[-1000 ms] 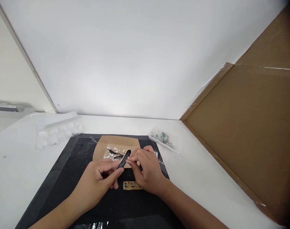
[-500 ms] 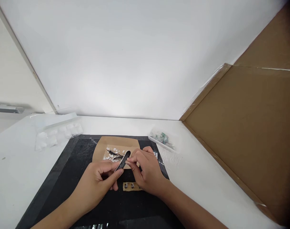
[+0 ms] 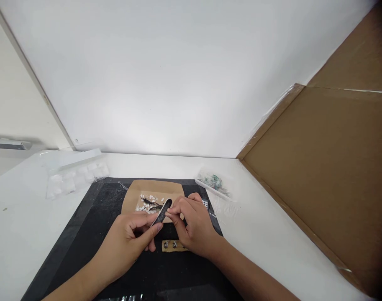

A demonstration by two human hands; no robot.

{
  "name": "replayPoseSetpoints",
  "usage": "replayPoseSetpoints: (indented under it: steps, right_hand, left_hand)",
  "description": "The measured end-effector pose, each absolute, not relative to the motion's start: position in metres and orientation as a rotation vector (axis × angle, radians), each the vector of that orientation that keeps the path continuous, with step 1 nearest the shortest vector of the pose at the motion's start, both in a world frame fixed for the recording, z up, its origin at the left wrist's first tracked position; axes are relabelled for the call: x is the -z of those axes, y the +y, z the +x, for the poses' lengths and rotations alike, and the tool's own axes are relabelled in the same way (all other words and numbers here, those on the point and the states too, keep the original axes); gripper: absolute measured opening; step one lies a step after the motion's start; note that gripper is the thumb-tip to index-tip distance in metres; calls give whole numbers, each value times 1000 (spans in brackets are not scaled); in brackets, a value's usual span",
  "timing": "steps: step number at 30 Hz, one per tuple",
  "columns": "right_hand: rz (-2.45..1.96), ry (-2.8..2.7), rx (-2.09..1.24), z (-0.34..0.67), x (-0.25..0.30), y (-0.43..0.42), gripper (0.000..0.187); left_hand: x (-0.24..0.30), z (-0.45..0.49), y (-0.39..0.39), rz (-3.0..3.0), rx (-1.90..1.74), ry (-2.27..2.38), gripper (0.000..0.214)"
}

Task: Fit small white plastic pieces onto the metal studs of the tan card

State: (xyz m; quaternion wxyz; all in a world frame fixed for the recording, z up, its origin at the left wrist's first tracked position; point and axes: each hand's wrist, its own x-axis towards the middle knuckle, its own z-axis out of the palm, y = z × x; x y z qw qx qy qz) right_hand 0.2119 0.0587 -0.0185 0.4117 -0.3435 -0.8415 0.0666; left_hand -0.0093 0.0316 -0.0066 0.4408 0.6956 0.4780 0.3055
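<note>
My left hand is closed on a narrow black strip with a rounded end and a pale edge, held tilted between thumb and fingers. On the strip's right side, the thumb and forefinger of my right hand are pinched together, touching its edge. What is between those fingertips is too small to make out. Just behind lies a tan sheet bearing small white bits and dark scraps. Below the hands, a short tan strip carries small shiny dark pieces, its right end hidden by my right hand.
A black mat covers much of the white table. At the back left sits a clear compartment box; at the back right, a clear tray with greenish packets. White labels show beside my right hand. Cardboard stands on the right.
</note>
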Motion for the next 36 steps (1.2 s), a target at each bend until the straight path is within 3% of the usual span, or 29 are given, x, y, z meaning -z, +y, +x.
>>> replayPoseSetpoints:
  steps: [36]
  right_hand:
    - [-900, -2101, -141, 210, 20, 57, 12]
  left_hand:
    - [3, -9, 32, 1729, -742, 1192, 37]
